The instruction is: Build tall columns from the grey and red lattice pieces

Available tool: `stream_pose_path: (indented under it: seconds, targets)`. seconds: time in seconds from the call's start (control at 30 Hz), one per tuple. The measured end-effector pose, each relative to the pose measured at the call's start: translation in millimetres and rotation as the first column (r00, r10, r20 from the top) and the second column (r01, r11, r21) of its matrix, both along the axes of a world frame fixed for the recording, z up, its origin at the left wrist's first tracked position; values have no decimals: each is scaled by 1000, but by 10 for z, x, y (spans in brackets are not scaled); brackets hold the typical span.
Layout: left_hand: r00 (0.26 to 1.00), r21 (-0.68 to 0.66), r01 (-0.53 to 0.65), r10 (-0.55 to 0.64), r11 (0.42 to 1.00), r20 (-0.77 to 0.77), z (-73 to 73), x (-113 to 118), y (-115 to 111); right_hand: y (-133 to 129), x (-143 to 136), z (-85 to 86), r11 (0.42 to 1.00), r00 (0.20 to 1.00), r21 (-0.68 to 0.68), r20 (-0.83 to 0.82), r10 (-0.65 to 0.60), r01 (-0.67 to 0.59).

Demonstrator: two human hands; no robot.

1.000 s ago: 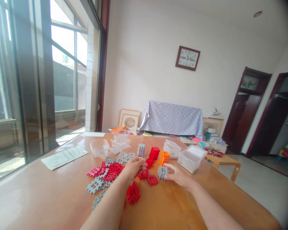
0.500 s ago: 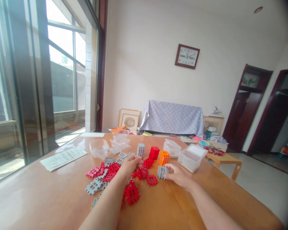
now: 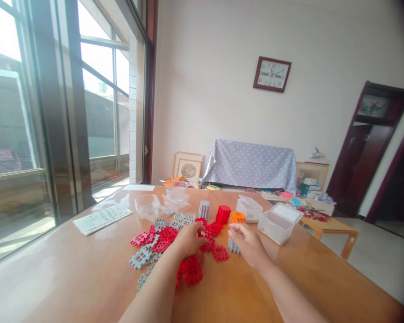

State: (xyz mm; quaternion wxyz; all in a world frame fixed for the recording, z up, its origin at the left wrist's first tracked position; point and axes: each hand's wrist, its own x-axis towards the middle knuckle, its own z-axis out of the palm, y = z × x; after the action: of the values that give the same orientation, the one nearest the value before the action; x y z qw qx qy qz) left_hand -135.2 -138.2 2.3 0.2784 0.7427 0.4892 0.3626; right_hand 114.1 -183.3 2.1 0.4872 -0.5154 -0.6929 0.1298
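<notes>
Red lattice pieces (image 3: 192, 270) and grey lattice pieces (image 3: 141, 258) lie in a loose pile on the wooden table (image 3: 229, 291). My left hand (image 3: 190, 240) is over the pile, fingers curved and apart, with no piece visible in it. My right hand (image 3: 244, 237) is closed, its fingertips together above a short grey stack (image 3: 233, 245); whether they pinch a piece is hidden. Behind it stands an orange stack (image 3: 238, 217), partly covered by the fingers. A red stack (image 3: 224, 214) and a taller grey stack (image 3: 204, 209) stand farther back.
Two clear boxes with open lids (image 3: 249, 210) (image 3: 275, 226) stand at the right. Clear containers (image 3: 147, 206) (image 3: 176, 197) are at the back left. Printed sheets (image 3: 103, 219) lie at the left. A low wooden stool (image 3: 330, 225) stands beyond the table.
The view has turned slightly left. My right hand has shifted from the side of the short grey stack to above it. My left hand has moved slightly nearer, its fingers more spread.
</notes>
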Motion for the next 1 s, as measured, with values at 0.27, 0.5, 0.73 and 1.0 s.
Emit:
stream_pose_path:
  seconds: [0.27,0.5,0.73,1.0]
  targets:
    - [994,-31,-114,113,993,-5,42,-32,66,26,-409,-61,995,997,-63,10,73,-72]
    - [891,137,-415,432,900,-142,59,-162,89,119,-540,-75,970,912,-215,410,-18,116]
    - [872,250,-315,383,916,-305,81,5,1,174,-716,-165,968,943,-252,321,92,-9]
    - [822,326,-159,309,932,-480,40,186,-89,96,-642,-90,989,988,-135,149,-41,61]
